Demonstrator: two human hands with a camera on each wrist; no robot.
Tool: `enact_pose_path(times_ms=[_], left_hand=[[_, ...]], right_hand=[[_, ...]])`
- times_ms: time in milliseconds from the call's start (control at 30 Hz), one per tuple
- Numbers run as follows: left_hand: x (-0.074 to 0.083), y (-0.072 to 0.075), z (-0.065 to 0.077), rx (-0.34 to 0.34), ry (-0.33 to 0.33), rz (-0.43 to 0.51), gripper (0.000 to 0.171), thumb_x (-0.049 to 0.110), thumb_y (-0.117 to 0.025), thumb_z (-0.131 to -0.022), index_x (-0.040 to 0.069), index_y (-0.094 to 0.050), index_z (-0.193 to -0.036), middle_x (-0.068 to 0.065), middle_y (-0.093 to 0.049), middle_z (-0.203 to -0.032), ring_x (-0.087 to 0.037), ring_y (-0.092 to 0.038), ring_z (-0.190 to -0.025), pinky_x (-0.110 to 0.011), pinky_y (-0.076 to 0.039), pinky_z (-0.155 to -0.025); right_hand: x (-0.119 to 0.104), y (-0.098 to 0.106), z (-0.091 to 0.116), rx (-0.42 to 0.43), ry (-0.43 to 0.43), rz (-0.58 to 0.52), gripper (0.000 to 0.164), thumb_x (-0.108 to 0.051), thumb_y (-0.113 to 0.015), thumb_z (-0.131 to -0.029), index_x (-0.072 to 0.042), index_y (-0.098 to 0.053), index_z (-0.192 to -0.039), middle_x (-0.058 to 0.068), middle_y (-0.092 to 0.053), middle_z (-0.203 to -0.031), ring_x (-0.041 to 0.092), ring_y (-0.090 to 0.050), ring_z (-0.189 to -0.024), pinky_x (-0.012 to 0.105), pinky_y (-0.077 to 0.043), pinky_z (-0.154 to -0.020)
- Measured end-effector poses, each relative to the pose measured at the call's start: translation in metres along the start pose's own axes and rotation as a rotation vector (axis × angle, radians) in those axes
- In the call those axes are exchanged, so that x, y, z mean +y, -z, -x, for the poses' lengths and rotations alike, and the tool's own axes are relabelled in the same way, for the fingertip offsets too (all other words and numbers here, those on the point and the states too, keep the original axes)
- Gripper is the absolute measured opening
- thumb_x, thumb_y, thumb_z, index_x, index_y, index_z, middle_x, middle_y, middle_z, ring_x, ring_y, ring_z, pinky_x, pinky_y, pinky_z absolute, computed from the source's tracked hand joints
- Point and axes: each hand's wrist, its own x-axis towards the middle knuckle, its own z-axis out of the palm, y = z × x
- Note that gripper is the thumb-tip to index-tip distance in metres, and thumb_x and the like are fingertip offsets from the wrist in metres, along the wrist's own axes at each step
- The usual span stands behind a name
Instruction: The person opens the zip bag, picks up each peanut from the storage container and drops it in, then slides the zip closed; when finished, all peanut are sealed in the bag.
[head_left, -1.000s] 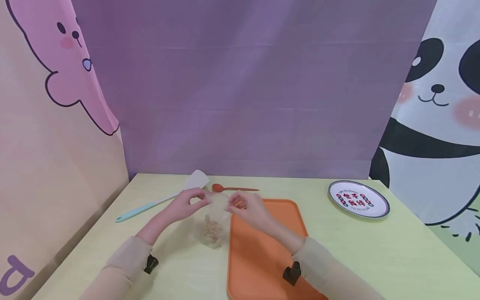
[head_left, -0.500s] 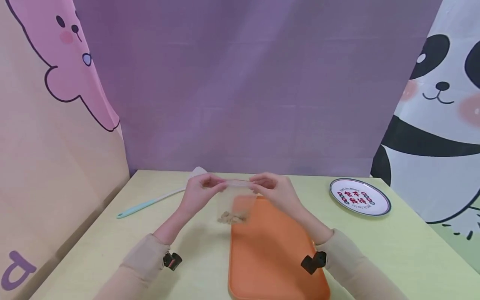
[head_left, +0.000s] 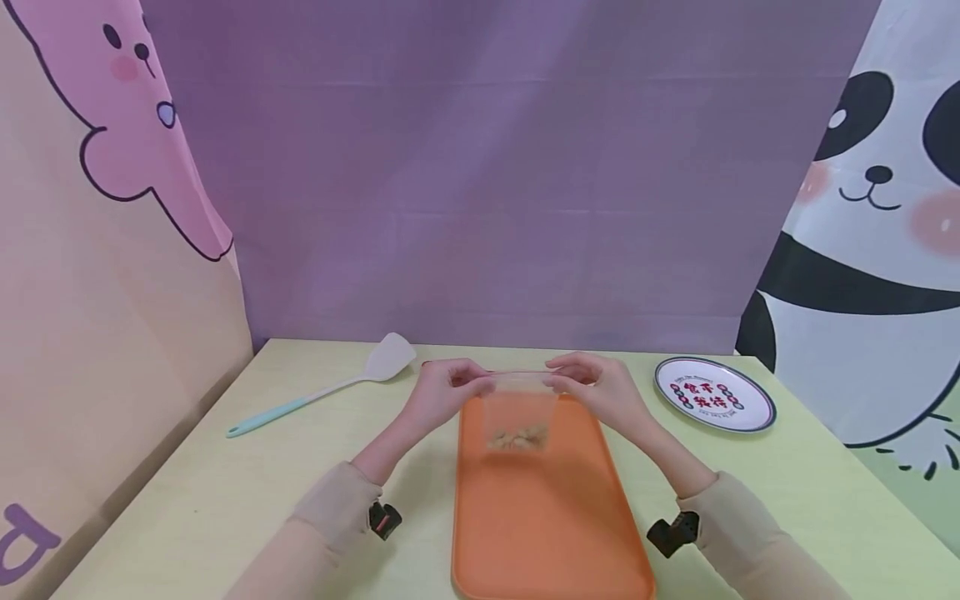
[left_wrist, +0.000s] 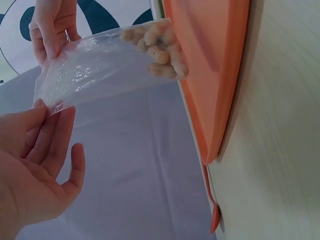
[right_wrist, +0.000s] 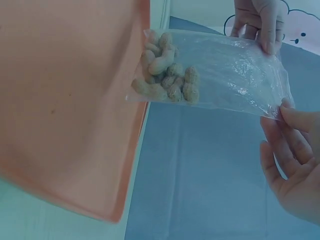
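Observation:
A clear plastic bag [head_left: 520, 408] hangs upright over the far part of the orange tray [head_left: 551, 525], with several unshelled peanuts [right_wrist: 167, 67] gathered at its bottom. My left hand [head_left: 446, 392] pinches one top corner between thumb and fingers. At the other top corner my right hand [head_left: 600, 387] pinches the bag the same way, so its top edge is stretched straight between them. Both wrist views show the peanuts [left_wrist: 160, 47] through the film, at the end away from the hands.
A spatula [head_left: 360, 375] with a pale blue handle lies on the table left of the tray. Behind the tray is a red spoon [left_wrist: 215, 217], mostly hidden by my left hand in the head view. A white plate [head_left: 715, 394] with red lettering stands at the back right.
Both hands have carried the bag rightward, from beside the tray's left edge to over the tray. They have spread apart, and the bag now hangs flat and stretched.

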Motion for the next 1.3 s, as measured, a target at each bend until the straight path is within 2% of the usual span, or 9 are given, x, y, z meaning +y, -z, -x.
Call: enact_pose_path(times_ms=[133,300,467,567,633,767,1000,1133,1300], left_hand=[[-0.001,-0.004,-0.002,0.01,-0.066,-0.081,0.011,0.022,-0.069,-0.085,0.013,-0.073,-0.089,-0.001,-0.072,-0.076,-0.007,-0.066,-0.07,-0.021,-0.051,-0.061],[-0.001,-0.007,-0.004,0.009,-0.089,-0.125,0.011,0.023,-0.07,-0.085,0.014,-0.073,-0.087,0.001,-0.072,-0.075,-0.008,-0.063,-0.072,-0.02,-0.047,-0.06],[-0.002,-0.007,-0.006,-0.027,-0.084,-0.109,0.012,0.025,-0.07,-0.084,0.014,-0.073,-0.085,0.002,-0.072,-0.076,-0.007,-0.063,-0.073,-0.02,-0.048,-0.063],[-0.001,-0.008,-0.005,-0.033,-0.083,-0.112,0.012,0.026,-0.071,-0.084,0.014,-0.073,-0.085,0.003,-0.071,-0.077,-0.006,-0.063,-0.074,-0.02,-0.049,-0.065],[0.0,-0.009,-0.005,-0.03,-0.102,-0.118,0.012,0.025,-0.07,-0.084,0.013,-0.073,-0.085,0.002,-0.071,-0.077,-0.007,-0.063,-0.073,-0.02,-0.05,-0.066],[0.002,-0.011,-0.005,-0.027,-0.129,-0.126,0.012,0.022,-0.07,-0.085,0.011,-0.072,-0.086,0.001,-0.071,-0.078,-0.008,-0.062,-0.072,-0.02,-0.051,-0.069],[0.005,-0.012,-0.004,-0.045,-0.127,-0.121,0.011,0.023,-0.069,-0.086,0.013,-0.072,-0.086,0.003,-0.072,-0.078,-0.005,-0.062,-0.071,-0.02,-0.051,-0.067],[0.006,-0.011,-0.004,-0.054,-0.139,-0.121,0.011,0.024,-0.068,-0.087,0.013,-0.071,-0.087,0.003,-0.072,-0.079,-0.004,-0.062,-0.072,-0.02,-0.051,-0.067],[0.007,-0.009,-0.006,-0.044,-0.161,-0.15,0.011,0.026,-0.067,-0.087,0.016,-0.071,-0.086,0.006,-0.071,-0.078,-0.005,-0.063,-0.075,-0.026,-0.052,-0.074]], right_hand=[[0.012,-0.002,0.0,0.02,0.033,0.017,0.021,-0.018,-0.072,-0.082,-0.01,-0.07,-0.102,0.005,-0.073,-0.085,0.011,-0.068,-0.071,0.02,-0.053,-0.063],[0.014,-0.002,-0.001,-0.008,0.027,0.022,0.027,-0.018,-0.073,-0.082,-0.009,-0.069,-0.107,0.008,-0.073,-0.093,0.013,-0.068,-0.072,0.022,-0.053,-0.064],[0.002,-0.002,-0.005,-0.075,0.05,0.051,0.045,-0.014,-0.074,-0.08,-0.005,-0.06,-0.122,0.014,-0.065,-0.116,0.024,-0.067,-0.09,0.039,-0.054,-0.079],[-0.003,-0.006,-0.009,-0.127,0.067,0.069,0.05,-0.017,-0.073,-0.082,-0.008,-0.056,-0.128,0.011,-0.063,-0.121,0.027,-0.062,-0.103,0.048,-0.049,-0.089],[-0.004,-0.01,-0.011,-0.165,0.066,0.082,0.048,-0.025,-0.071,-0.083,-0.013,-0.057,-0.127,0.005,-0.065,-0.117,0.024,-0.061,-0.106,0.048,-0.047,-0.092],[-0.008,-0.016,-0.017,-0.225,0.036,0.047,0.036,-0.034,-0.069,-0.084,-0.019,-0.065,-0.117,-0.003,-0.068,-0.105,0.015,-0.06,-0.102,0.044,-0.048,-0.091],[-0.013,-0.02,-0.02,-0.236,0.036,0.037,0.014,-0.024,-0.069,-0.086,-0.014,-0.075,-0.093,-0.002,-0.065,-0.086,0.013,-0.057,-0.084,0.029,-0.051,-0.076],[-0.016,-0.02,-0.02,-0.229,0.043,0.038,0.011,-0.024,-0.068,-0.087,-0.016,-0.075,-0.089,-0.004,-0.065,-0.085,0.012,-0.058,-0.084,0.032,-0.053,-0.079],[-0.016,-0.019,-0.021,-0.211,0.035,0.038,0.01,-0.031,-0.067,-0.086,-0.023,-0.074,-0.086,-0.007,-0.063,-0.082,0.012,-0.057,-0.085,0.043,-0.051,-0.085]])
